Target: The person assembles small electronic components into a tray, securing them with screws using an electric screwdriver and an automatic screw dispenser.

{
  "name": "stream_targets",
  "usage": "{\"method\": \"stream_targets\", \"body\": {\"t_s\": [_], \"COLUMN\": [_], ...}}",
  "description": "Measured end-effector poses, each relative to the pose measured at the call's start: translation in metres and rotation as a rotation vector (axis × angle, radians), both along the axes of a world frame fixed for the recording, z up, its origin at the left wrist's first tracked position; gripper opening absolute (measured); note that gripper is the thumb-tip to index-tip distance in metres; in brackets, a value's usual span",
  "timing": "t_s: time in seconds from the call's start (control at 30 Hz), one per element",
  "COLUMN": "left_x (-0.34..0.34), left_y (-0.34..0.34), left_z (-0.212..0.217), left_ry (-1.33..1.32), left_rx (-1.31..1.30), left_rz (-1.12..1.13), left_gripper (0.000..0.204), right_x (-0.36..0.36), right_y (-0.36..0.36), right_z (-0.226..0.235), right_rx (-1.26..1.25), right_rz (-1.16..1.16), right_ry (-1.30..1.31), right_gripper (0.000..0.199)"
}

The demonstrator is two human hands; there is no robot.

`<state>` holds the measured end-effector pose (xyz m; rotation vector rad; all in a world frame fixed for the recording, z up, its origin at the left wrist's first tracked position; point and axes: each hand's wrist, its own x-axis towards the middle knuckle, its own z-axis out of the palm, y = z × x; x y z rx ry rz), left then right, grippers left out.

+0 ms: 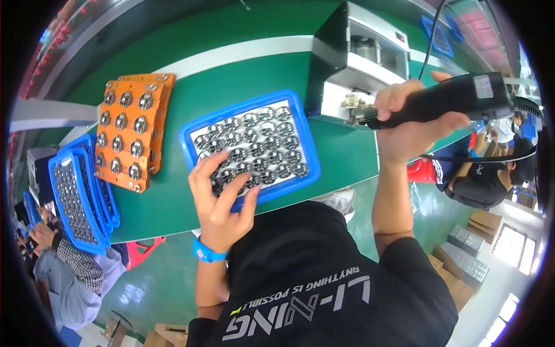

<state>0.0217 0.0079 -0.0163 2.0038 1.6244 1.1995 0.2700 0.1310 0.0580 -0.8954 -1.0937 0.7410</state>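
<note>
My left hand [221,196] reaches over a blue-rimmed tray [310,144], its fingers spread and bent down among round, shiny metal parts [256,150] laid out in rows. The fingertips touch or nearly touch the parts at the tray's near left; nothing is visibly held. My right hand [404,124] is wrapped round a black corded hand-held power tool [448,104], held roughly level. Its nose points left, close to a small brassy metal fixture [351,101] on the front of a black and silver bench machine [329,63]. Whether the nose touches the fixture cannot be made out.
On the green table [179,202], an orange fixture plate [130,130] with metal parts stands left of the tray. Stacked blue trays [78,202] of small parts lie at the table's left end. A cable [480,158] hangs by my right arm. Other people sit at both sides.
</note>
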Motion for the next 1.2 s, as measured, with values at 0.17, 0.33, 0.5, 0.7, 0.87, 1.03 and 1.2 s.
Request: {"method": "stream_targets", "body": {"t_s": [0.17, 0.33, 0.5, 0.7, 0.87, 1.03, 1.2], "left_x": [0.005, 0.015, 0.019, 0.017, 0.018, 0.016, 0.016], "left_y": [0.0, 0.004, 0.002, -0.001, -0.002, -0.003, -0.002], "left_z": [0.004, 0.0, -0.006, -0.013, -0.015, -0.016, -0.017], "left_ry": [0.072, 0.128, 0.099, 0.08, 0.065, 0.06, 0.083], "left_rx": [0.003, -0.087, -0.083, -0.072, -0.066, -0.084, -0.076], "left_rz": [0.007, 0.057, 0.098, 0.113, 0.09, 0.081, 0.086], "left_gripper": [0.022, 0.011, 0.01, 0.009, 0.007, 0.007, 0.006], "right_x": [-0.02, -0.069, -0.079, -0.088, -0.09, -0.093, -0.101], "right_y": [-0.029, -0.057, -0.063, -0.064, -0.067, -0.064, -0.057], "right_z": [-0.021, -0.06, -0.075, -0.083, -0.089, -0.092, -0.083], "right_rx": [0.046, 0.267, 0.267, 0.251, 0.252, 0.256, 0.044], "right_rz": [0.298, 0.493, 0.521, 0.539, 0.491, 0.509, 0.526], "right_ry": [0.244, 0.198, 0.111, 0.131, 0.124, 0.063, 0.033], "right_gripper": [0.085, 0.095, 0.097, 0.096, 0.095, 0.094, 0.089]}}
